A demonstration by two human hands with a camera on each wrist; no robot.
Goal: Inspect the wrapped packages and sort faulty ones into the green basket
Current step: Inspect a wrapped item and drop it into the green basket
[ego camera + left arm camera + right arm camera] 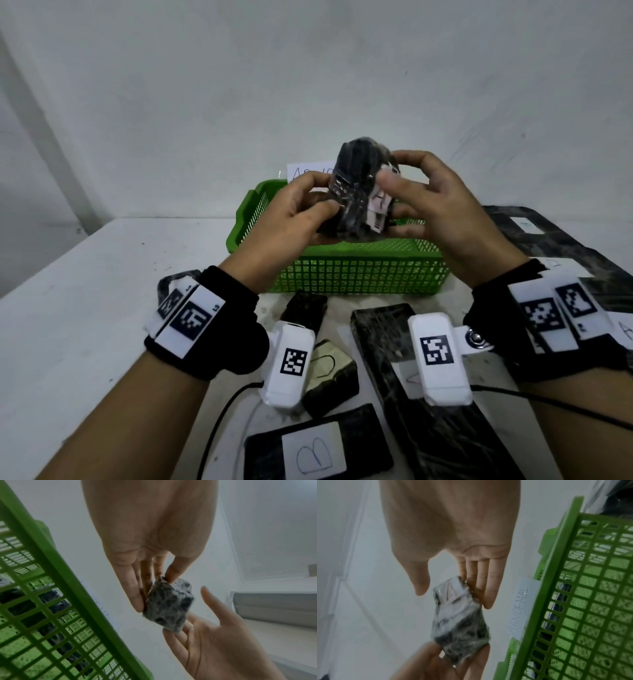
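A small black package in clear wrap, with a white label on one face, hangs above the green basket. My left hand pinches it between thumb and fingers; the left wrist view shows the thumb on the package. My right hand lies against its other side with straight fingers touching the package. The right thumb stands slightly off it. The basket's mesh wall fills the side of both wrist views.
A paper tag reading ABNORMAL sits on the basket's far rim. Dark wrapped packages lie inside. On the table near me lie one marked B, a long one, a small one and a flat one.
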